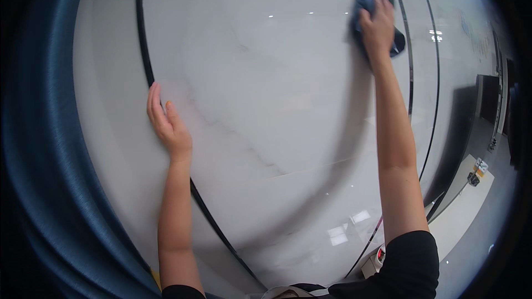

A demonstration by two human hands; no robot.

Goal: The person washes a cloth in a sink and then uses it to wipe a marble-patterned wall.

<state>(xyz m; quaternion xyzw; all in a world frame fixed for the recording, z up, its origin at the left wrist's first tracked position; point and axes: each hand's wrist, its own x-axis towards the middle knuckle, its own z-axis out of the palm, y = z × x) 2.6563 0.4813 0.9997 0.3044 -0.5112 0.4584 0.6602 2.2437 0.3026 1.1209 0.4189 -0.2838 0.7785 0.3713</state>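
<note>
A glossy white marble wall panel (260, 105) with faint grey veins fills the view. My right hand (378, 26) presses a dark blue cloth (366, 1) flat against the panel, high up at the right near a thin black trim strip (409, 50). My left hand (168, 124) rests open, palm against the panel, lower at the left, right beside another black trim strip (145, 50). Both my arms reach up from the lower edge.
A dark blue curtain (44, 160) hangs along the left side. Ceiling lights reflect in the shiny panel. At the right, the wall runs on past more black strips toward a dark cabinet (487, 99) and a pale ledge (468, 199) with small objects.
</note>
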